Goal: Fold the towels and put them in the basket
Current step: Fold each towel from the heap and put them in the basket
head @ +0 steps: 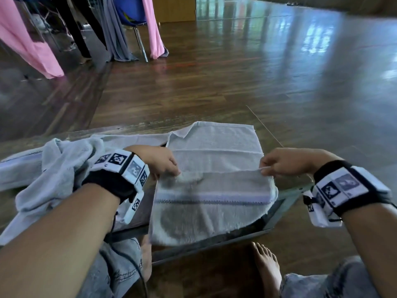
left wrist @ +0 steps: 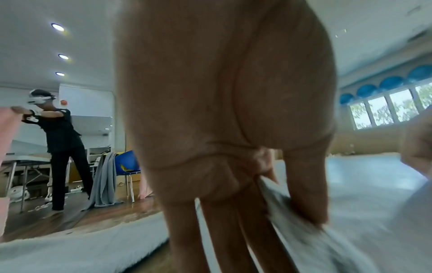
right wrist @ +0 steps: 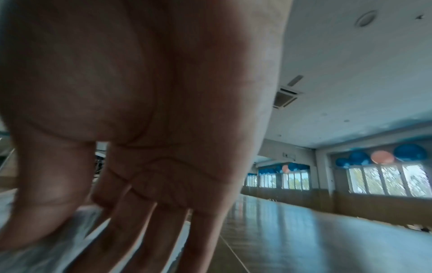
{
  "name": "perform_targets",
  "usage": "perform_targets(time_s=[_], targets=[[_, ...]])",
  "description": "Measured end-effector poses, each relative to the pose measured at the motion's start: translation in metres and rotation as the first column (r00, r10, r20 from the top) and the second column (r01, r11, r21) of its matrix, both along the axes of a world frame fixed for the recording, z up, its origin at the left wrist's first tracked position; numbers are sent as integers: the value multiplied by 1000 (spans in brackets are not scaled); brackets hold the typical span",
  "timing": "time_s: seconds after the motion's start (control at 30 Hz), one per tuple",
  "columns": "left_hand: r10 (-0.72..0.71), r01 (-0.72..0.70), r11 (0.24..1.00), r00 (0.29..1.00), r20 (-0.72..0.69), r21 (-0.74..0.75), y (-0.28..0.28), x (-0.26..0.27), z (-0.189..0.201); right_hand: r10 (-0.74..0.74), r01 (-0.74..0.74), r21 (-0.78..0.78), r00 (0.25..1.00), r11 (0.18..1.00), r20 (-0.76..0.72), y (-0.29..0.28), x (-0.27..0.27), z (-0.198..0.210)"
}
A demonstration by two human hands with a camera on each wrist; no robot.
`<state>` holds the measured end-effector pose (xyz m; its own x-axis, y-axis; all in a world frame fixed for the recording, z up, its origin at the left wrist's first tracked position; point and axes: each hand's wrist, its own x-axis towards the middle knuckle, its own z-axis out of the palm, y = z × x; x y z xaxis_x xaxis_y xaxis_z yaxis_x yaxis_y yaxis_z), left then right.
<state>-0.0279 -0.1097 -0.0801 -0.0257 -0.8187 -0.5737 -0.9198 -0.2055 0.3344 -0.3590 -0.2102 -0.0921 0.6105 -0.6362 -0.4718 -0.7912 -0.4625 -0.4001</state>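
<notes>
A pale grey towel [head: 214,151] with a dark woven stripe lies spread on a low glass-topped table [head: 285,201]. Its near part is lifted and folded up, held taut between both hands. My left hand [head: 169,168] pinches the left end of the raised edge between thumb and fingers. My right hand [head: 267,168] pinches the right end the same way. In the left wrist view the thumb and fingers grip the towel [left wrist: 290,208]; in the right wrist view the thumb presses on the cloth [right wrist: 77,229]. No basket is in view.
A second, crumpled pale towel [head: 53,168] lies heaped on the table's left side. My bare foot [head: 266,267] rests on the wooden floor below the table edge. Farther back left stand a blue chair [head: 131,11] draped with grey and pink cloth, and another person [left wrist: 60,140].
</notes>
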Motion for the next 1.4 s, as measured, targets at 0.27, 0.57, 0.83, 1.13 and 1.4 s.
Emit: perform_targets(time_s=[0.27, 0.57, 0.83, 1.13, 1.4], targets=[[219, -256, 897, 965, -141, -359, -34, 14, 2, -342, 397, 0, 792, 918, 505, -37, 1, -8], [152, -191, 715, 981, -118, -673, -90, 26, -36, -399, 579, -302, 777, 758, 487, -111, 29, -42], [111, -79, 816, 994, 20, -572, -100, 22, -64, -344, 443, -235, 865, 865, 365, -108, 44, -51], [196, -98, 551, 980, 14, -829, -85, 13, -26, -332, 600, -187, 645, 778, 688, -90, 46, -32], [93, -86, 870, 996, -11, -485, -31, 14, 0, -114, 458, -394, 755, 797, 646, -14, 43, -1]])
